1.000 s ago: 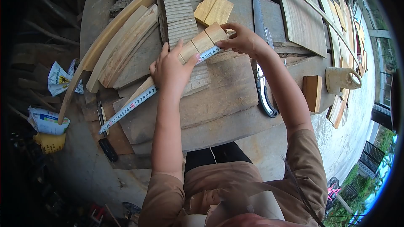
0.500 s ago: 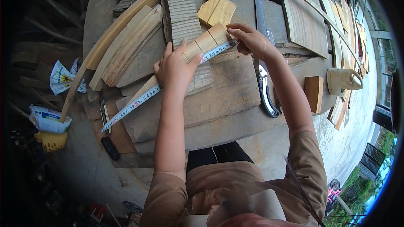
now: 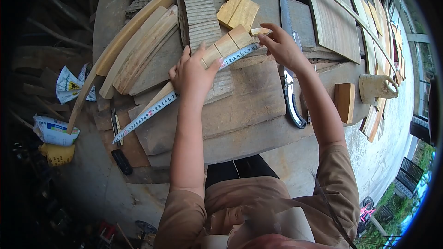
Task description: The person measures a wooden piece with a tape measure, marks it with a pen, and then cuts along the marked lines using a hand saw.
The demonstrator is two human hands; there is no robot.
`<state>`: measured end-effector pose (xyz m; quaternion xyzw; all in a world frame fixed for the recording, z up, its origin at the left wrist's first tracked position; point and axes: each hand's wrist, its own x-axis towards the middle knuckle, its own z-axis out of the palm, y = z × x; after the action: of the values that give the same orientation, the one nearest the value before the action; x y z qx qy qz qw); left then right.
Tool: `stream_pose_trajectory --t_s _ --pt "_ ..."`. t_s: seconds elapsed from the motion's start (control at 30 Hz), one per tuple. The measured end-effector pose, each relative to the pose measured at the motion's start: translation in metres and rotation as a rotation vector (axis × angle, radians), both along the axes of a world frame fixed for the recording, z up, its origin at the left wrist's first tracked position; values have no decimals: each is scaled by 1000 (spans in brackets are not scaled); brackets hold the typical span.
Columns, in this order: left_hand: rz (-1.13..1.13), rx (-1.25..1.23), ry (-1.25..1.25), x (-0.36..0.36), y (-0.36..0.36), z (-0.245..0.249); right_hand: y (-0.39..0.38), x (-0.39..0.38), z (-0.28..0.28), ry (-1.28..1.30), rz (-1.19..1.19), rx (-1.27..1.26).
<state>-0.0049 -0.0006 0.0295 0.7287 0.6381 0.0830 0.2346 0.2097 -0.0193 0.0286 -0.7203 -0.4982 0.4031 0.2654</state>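
A pale wooden strip (image 3: 226,46) with dark lines drawn across it lies slantwise in front of me. Along its near edge runs a white tape measure blade (image 3: 159,107), numbers facing up. My left hand (image 3: 191,69) grips the strip and blade near the middle, fingers over the far side and thumb at the near edge. At the upper right end, my right hand (image 3: 280,48) has its thumb and index finger apart, close to the blade's end and a small light wood piece (image 3: 260,31). I see nothing held in it.
A ridged board (image 3: 198,4) and a yellow wood block (image 3: 237,10) lie beyond the strip. Right of them is a handsaw (image 3: 290,92). Curved wood pieces (image 3: 147,48) lie left, a cutter (image 3: 121,161) near the left edge, and a plastic container (image 3: 376,88) at right.
My right hand has shifted slightly right, its fingertips spreading from the end of the strip. More of the tape's numbers and the small light wood piece now show. My left hand stays put.
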Motion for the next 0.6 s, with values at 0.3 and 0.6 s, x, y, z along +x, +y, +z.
stream_pose_trajectory --t_s 0.3,0.6 --pt "-1 15 3 0 0 0 10 -8 9 -117 71 -43" --pt "3 8 -3 0 0 0 14 -15 -3 -189 90 14"
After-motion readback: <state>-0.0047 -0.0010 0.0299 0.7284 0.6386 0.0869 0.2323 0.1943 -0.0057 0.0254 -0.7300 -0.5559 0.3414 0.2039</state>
